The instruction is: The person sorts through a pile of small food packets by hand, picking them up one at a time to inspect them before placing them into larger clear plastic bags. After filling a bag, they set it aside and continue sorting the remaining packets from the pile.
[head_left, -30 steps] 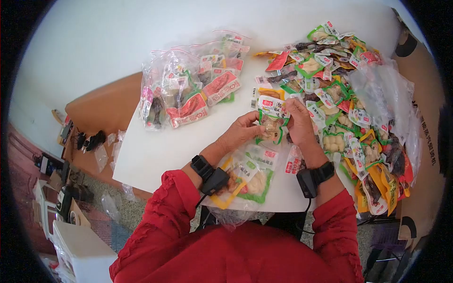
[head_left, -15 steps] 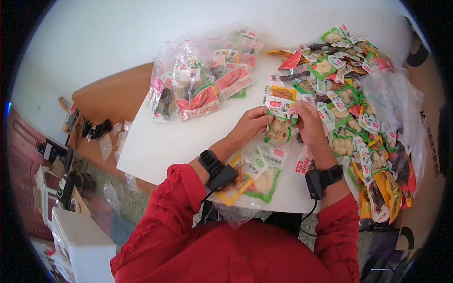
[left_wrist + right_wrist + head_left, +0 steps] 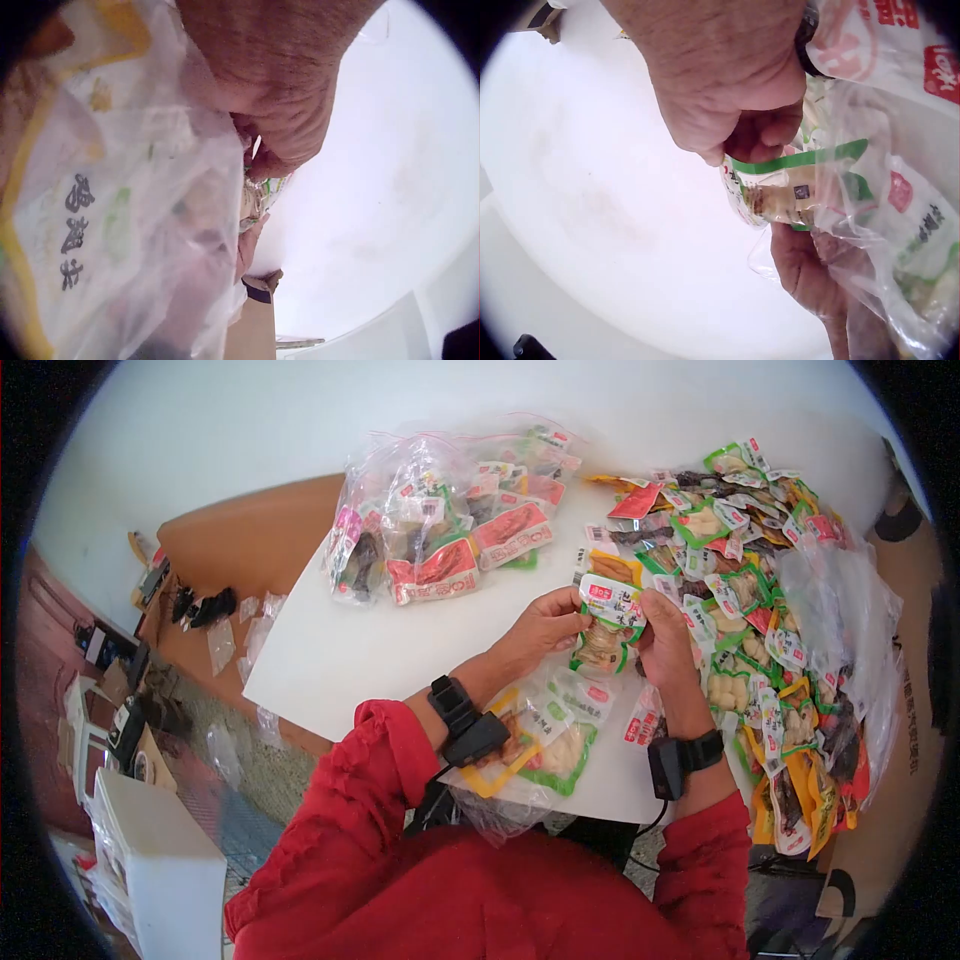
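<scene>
Between both hands, over the white table, is a small vacuum-sealed food packet [image 3: 603, 645] with a green border and a white label with a red logo. My left hand [image 3: 543, 630] pinches its left edge, thumb on the front. The right hand [image 3: 668, 640] grips the opposite edge near the top corner. In the right wrist view, that packet [image 3: 780, 195] shows tan food through its clear part. Just below the hands, a clear plastic bag [image 3: 575, 695] with several packets lies at the table's near edge; in the left wrist view, this bag [image 3: 150, 202] covers much of the left side.
A heap of mixed food packets [image 3: 730, 685] spreads along the right of the table [image 3: 330, 660], with loose clear bags [image 3: 825, 595] on it. Filled zip bags [image 3: 430, 530] stand at the back left. A cardboard box [image 3: 890, 780] borders the right side.
The head view has shifted, so the table's things sit further right in it. Both hands keep hold of the packet, with little change in their grip.
</scene>
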A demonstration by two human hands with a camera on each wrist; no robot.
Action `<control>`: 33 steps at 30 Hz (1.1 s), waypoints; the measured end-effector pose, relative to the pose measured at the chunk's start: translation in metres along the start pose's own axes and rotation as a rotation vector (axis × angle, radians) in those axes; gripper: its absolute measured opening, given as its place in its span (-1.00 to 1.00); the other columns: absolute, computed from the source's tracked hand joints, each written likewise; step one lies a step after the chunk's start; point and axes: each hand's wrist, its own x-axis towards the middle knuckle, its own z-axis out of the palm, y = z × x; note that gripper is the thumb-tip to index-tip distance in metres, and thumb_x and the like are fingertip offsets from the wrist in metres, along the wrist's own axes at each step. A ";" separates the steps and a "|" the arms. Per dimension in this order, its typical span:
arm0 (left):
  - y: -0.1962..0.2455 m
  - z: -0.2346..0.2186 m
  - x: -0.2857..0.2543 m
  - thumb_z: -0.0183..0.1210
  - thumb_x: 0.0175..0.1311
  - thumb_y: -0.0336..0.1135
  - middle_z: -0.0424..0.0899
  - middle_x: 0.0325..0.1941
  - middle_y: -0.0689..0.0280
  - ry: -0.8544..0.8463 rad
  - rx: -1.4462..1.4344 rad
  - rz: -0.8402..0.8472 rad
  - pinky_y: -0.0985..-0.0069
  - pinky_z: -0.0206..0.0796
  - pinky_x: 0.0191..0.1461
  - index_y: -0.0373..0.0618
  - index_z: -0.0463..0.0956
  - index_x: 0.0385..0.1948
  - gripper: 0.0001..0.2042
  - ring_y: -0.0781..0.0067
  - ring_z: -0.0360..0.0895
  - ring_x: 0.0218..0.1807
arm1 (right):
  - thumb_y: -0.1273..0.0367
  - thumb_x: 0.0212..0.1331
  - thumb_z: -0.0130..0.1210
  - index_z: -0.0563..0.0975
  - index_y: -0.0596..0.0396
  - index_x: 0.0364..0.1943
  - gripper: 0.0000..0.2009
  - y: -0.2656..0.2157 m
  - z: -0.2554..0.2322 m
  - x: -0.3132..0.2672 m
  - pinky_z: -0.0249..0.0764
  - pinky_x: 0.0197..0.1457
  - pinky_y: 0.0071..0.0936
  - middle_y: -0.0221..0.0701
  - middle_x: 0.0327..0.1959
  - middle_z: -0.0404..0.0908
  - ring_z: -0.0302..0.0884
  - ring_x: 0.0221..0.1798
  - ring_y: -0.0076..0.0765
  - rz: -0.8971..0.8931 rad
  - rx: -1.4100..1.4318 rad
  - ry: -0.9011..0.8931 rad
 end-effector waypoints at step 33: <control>-0.007 -0.005 0.003 0.04 0.16 -0.36 0.43 -0.48 0.52 0.027 -0.045 0.018 0.84 0.02 -0.56 -0.06 0.41 -0.42 -0.96 0.83 0.19 -0.58 | 0.26 0.15 -0.02 0.48 0.03 -0.35 -0.84 0.005 -0.006 0.003 0.31 -0.55 -0.74 -0.56 -0.47 0.52 0.42 -0.50 -0.70 0.007 0.005 0.047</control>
